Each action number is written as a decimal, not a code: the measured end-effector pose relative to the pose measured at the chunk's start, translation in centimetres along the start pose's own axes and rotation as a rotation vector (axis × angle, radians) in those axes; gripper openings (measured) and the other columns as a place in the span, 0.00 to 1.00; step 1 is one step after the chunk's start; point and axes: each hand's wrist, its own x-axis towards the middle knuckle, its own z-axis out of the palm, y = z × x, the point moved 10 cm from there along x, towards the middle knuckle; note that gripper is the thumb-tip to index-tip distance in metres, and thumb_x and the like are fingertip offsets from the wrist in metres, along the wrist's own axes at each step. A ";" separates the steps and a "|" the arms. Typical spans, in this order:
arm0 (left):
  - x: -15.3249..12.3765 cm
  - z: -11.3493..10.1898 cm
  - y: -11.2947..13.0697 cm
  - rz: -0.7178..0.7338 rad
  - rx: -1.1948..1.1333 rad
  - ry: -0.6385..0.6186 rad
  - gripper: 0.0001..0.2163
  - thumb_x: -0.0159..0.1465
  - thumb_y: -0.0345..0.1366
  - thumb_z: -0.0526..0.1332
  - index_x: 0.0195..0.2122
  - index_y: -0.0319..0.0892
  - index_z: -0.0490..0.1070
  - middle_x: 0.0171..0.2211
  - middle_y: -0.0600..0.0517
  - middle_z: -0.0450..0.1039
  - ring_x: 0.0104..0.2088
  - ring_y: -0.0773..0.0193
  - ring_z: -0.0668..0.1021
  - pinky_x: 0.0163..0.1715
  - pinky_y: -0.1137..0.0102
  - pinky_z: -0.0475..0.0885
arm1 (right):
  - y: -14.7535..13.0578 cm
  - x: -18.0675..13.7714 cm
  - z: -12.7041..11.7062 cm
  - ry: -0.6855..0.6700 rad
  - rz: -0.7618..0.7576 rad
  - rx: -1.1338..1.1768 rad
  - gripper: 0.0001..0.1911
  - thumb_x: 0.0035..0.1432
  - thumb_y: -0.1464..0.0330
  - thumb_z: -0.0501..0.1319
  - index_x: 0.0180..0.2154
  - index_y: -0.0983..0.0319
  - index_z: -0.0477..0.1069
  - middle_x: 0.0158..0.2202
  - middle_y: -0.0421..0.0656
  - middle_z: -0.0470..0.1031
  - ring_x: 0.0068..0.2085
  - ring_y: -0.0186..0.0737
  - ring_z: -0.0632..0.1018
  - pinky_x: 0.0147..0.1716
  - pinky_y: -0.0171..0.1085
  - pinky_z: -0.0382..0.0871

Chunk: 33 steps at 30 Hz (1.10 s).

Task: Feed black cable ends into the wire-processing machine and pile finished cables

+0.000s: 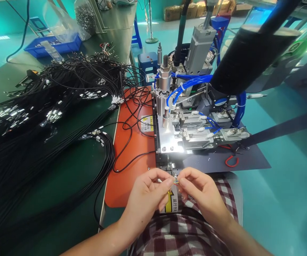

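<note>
My left hand (149, 193) and my right hand (200, 190) meet just in front of a small metal machine (196, 124), fingertips pinched together. Between them sits a tiny metal connector with a yellowish tip (175, 180), held from both sides. A black cable (132, 160) loops across the orange mat (132, 149) toward my left hand. Whether that cable ends in the connector is hidden by my fingers.
A large heap of black cables with metal ends (41, 106) covers the green bench (70, 177) at left. A blue tray (54, 44) and a plastic bag of metal parts (85, 16) stand at the back. Blue air hoses (190, 83) run over the machine. A red ring (231, 161) lies on the dark base plate.
</note>
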 end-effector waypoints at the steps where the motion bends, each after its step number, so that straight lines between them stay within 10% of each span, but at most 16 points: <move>1: 0.0 0.0 0.0 0.003 -0.005 -0.002 0.10 0.61 0.42 0.61 0.32 0.39 0.68 0.10 0.62 0.57 0.12 0.78 0.57 0.16 0.80 0.51 | 0.3 -0.1 0.1 -0.002 0.012 0.006 0.09 0.55 0.63 0.65 0.28 0.62 0.71 0.21 0.35 0.68 0.21 0.28 0.67 0.22 0.27 0.63; 33: -0.5 0.0 0.5 0.053 0.047 -0.043 0.10 0.62 0.41 0.61 0.33 0.40 0.66 0.11 0.63 0.58 0.13 0.77 0.58 0.16 0.79 0.52 | 0.7 -0.1 0.3 -0.079 0.066 0.019 0.10 0.50 0.64 0.68 0.29 0.63 0.72 0.19 0.34 0.68 0.19 0.28 0.68 0.21 0.29 0.63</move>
